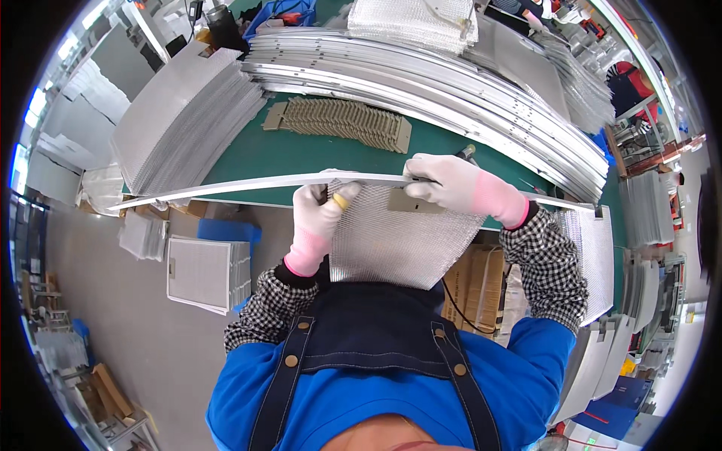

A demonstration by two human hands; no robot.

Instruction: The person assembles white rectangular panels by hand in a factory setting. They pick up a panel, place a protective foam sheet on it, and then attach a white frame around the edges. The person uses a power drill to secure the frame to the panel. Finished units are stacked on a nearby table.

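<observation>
A silvery mesh panel (398,244) hangs in front of my apron, with a beige metal plate (415,201) at its upper right. Along its top edge runs a long, thin white metal strip (248,182), stretching far out to the left and on behind my right wrist. My left hand (320,218), gloved in white and pink with a yellow band on the thumb, is closed on the panel's upper left corner just under the strip. Gloved alike, my right hand (445,183) pinches the strip above the beige plate; its fingertips are partly hidden.
On the green table (248,154) lies a row of beige metal plates (342,124). Behind it stretch stacked long metal profiles (421,71). Mesh panels are piled at the left (188,113) and back (414,22). Framed panels (199,274) stand on the floor, and cardboard boxes (481,286) sit below the table.
</observation>
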